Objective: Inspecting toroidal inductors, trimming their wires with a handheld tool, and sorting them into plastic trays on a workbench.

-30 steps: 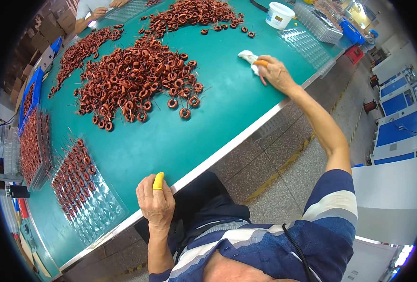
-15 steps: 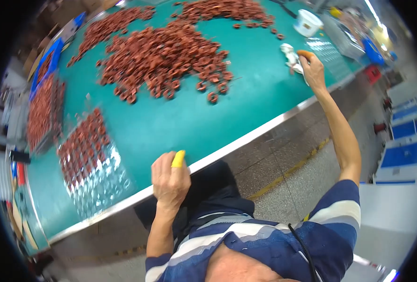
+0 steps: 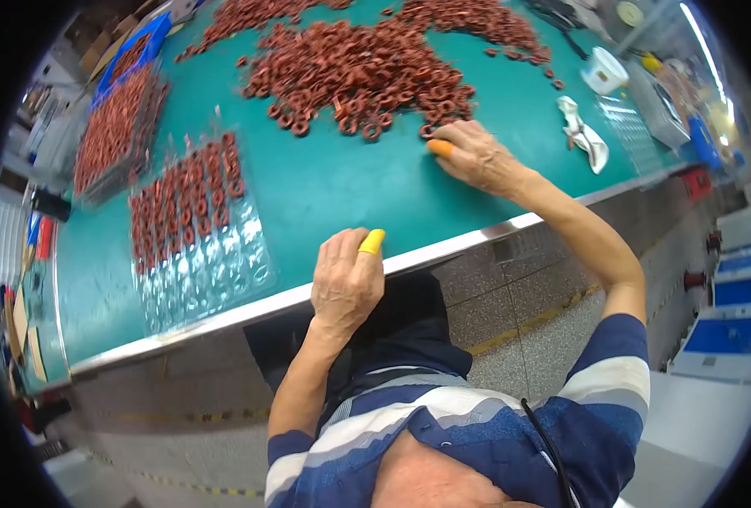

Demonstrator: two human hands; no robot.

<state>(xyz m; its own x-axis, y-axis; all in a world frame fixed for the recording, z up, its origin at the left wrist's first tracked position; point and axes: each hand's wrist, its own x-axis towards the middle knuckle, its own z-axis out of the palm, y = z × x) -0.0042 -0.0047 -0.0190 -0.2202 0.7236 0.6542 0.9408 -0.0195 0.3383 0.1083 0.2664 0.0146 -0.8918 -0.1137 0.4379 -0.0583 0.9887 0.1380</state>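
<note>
The right hand [image 3: 484,162], with an orange cap [image 3: 440,148] on one finger, is at the near side of the big pile of red rings [image 3: 350,72], which sits back from the desk's [image 3: 299,193] front edge, but I cannot tell if its fingers pinch a ring. The left hand [image 3: 347,284], with a yellow cap [image 3: 372,241], rests at the front edge, fingers side by side, and I cannot see under them. A clear tray [image 3: 199,273], part full of rings, lies near the front edge, toward the left end, and a white rag [image 3: 591,144] lies toward the right end.

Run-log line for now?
left hand: at table edge, yellow finger cot | right hand: at near edge of red-brown ring pile, orange finger cot | white cloth: lying apart from hands | clear tray: partly filled
</note>
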